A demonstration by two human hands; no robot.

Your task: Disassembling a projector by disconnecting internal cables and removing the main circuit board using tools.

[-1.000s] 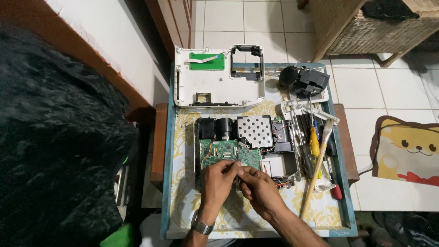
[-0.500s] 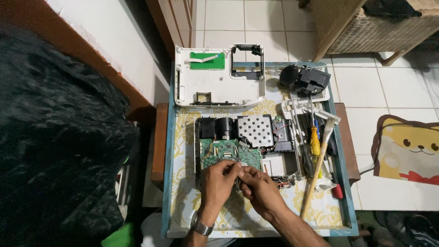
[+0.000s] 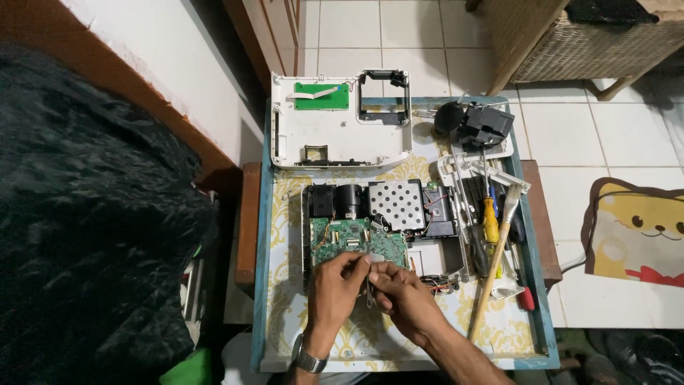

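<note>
a blue tray (image 3: 531,285) holds an open machine (image 3: 385,221), its white lid (image 3: 335,135) and tools. the left hand (image 3: 335,289) and right hand (image 3: 402,296) pinch a small metal tool (image 3: 370,291) by the green board (image 3: 356,239).

Two hands: left hand (image 3: 335,289) and right hand (image 3: 402,296), together at 6 o'clock. One tray (image 3: 531,314). One opened device (image 3: 385,221) at centre, with one green board (image 3: 356,241) and one perforated plate (image 3: 396,204). One white cover (image 3: 335,132) at 12 o'clock. One black part (image 3: 484,122) at 1 o'clock. One brush (image 3: 499,242) and one yellow screwdriver (image 3: 490,217) at 3 o'clock. One wristwatch (image 3: 308,360). One cartoon mat (image 3: 638,232).
</note>
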